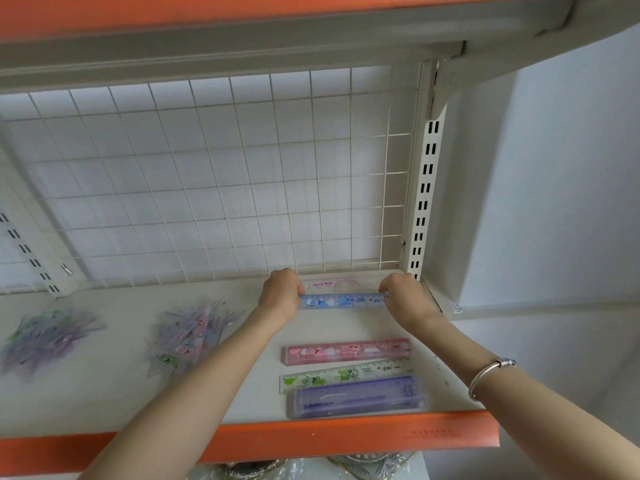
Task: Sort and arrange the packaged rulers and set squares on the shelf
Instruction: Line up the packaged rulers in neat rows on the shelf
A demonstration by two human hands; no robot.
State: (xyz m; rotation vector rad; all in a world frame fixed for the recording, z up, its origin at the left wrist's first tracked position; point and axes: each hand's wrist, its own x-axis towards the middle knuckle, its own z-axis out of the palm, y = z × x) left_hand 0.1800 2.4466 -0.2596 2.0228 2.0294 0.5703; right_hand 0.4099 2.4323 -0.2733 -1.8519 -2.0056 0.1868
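On the shelf point(104, 393), the ruler point(341, 301) spans between the left hand point(281, 292) at 9 o'clock and the right hand point(403, 292) at 3. A flat pack point(332, 283) lies just behind at 12, by the wire grid point(207, 174). Three ruler packs point(346, 373) line up at 6; two heaps point(187, 334) lie at 9.

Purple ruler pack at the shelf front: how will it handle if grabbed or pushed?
Probably stiff: the purple ruler pack lies flat and straight-edged. Likely slippery, given its glossy clear wrap on the smooth shelf. A push may drag the green ruler it appears to overlap.
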